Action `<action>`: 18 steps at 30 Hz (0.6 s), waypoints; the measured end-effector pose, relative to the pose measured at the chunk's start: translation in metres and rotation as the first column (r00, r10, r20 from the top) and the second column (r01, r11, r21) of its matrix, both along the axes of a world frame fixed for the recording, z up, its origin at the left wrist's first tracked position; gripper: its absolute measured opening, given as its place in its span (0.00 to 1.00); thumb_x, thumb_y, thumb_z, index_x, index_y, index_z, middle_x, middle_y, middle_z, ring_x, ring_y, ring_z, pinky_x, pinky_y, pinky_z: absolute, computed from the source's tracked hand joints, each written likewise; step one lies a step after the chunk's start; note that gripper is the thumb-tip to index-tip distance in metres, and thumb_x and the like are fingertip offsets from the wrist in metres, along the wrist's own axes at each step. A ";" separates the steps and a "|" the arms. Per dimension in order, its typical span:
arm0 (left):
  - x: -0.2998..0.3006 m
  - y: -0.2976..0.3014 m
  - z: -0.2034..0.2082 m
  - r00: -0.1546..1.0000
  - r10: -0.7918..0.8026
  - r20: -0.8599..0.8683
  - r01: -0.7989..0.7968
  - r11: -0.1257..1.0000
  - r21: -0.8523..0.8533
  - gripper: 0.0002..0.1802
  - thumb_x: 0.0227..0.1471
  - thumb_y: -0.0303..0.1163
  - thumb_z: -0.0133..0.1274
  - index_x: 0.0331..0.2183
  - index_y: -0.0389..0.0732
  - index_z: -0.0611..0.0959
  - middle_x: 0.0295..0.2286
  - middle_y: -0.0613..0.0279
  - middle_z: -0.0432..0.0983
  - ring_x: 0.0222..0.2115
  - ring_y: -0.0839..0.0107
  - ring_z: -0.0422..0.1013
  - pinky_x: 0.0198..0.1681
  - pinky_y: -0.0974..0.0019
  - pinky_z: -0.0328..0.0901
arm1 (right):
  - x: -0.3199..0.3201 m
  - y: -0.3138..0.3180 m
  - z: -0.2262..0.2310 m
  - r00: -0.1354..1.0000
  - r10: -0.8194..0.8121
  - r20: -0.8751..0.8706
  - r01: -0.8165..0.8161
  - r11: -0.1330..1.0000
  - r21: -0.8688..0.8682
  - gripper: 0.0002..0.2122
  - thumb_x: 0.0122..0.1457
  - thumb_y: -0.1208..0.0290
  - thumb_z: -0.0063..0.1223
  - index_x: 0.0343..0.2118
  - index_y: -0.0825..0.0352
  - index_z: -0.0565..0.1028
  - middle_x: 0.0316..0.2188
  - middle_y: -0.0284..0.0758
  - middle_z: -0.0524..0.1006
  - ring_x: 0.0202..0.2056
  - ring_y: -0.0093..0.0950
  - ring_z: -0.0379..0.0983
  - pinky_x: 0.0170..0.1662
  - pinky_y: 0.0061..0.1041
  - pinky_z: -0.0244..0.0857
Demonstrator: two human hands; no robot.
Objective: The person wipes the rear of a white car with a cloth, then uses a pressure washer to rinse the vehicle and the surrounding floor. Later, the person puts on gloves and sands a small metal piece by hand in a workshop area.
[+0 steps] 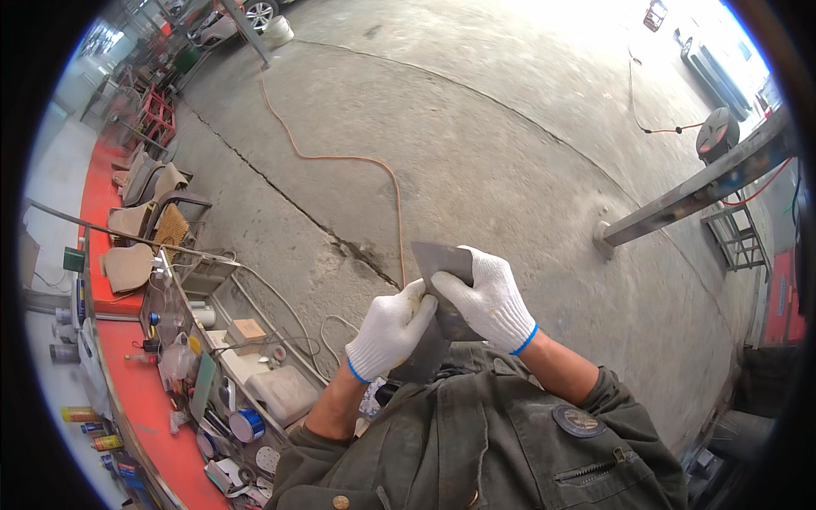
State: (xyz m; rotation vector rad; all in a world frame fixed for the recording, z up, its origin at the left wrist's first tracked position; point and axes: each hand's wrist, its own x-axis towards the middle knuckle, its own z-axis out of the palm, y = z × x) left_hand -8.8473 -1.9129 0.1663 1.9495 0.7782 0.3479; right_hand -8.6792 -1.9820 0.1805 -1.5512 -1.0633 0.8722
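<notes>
A dark grey sheet that looks like sandpaper point(444, 260) is held up in front of my jacket. My left hand point(391, 327), in a white knit glove with a blue cuff, pinches it between thumb and fingers. Gloved the same way, my right hand point(489, 293) grips its upper part, thumb across the face. The two hands are close together near the sheet's middle. A lower dark section hangs below my left hand; whether it is one sheet or two pieces I cannot tell. Some fingers are hidden behind it.
At left, a cluttered cart point(280, 357) holds a white jug point(282, 393), a blue-rimmed can point(246, 424) and tools. Beyond it are chairs point(129, 268). An orange hose point(374, 160) crosses the cracked concrete floor. A metal post point(697, 195) stands at right.
</notes>
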 end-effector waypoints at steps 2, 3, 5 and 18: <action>0.005 -0.003 -0.003 0.997 0.071 0.022 -0.069 0.996 -0.063 0.18 0.59 0.27 0.50 0.48 0.26 0.75 0.31 0.52 0.80 0.34 0.75 0.75 0.38 0.70 0.68 | 0.002 0.002 0.000 1.000 0.013 0.013 -0.012 0.999 -0.052 0.13 0.54 0.70 0.55 0.39 0.72 0.77 0.29 0.46 0.80 0.31 0.31 0.79 0.36 0.28 0.70; 0.012 -0.008 -0.013 0.984 0.152 0.089 -0.145 0.986 -0.085 0.18 0.59 0.28 0.51 0.47 0.25 0.75 0.30 0.48 0.80 0.33 0.72 0.77 0.36 0.69 0.68 | 0.002 0.003 -0.006 0.998 -0.039 -0.041 0.038 0.999 -0.020 0.13 0.54 0.70 0.55 0.40 0.73 0.77 0.29 0.45 0.80 0.31 0.29 0.79 0.36 0.27 0.70; 0.018 -0.014 -0.014 0.945 0.249 0.213 -0.180 0.938 -0.298 0.20 0.58 0.29 0.52 0.48 0.26 0.74 0.33 0.47 0.79 0.35 0.71 0.77 0.37 0.69 0.68 | 0.004 0.009 -0.021 0.979 -0.135 -0.155 0.142 0.989 0.037 0.13 0.54 0.70 0.55 0.40 0.73 0.77 0.29 0.42 0.80 0.31 0.26 0.78 0.36 0.25 0.70; 0.025 -0.023 -0.016 0.884 0.329 0.331 -0.370 0.927 0.065 0.15 0.58 0.28 0.52 0.43 0.28 0.79 0.24 0.44 0.78 0.26 0.68 0.78 0.30 0.66 0.69 | -0.011 -0.012 -0.021 0.981 -0.145 -0.129 0.150 0.988 0.028 0.11 0.55 0.74 0.55 0.40 0.72 0.77 0.32 0.42 0.81 0.34 0.28 0.78 0.39 0.26 0.70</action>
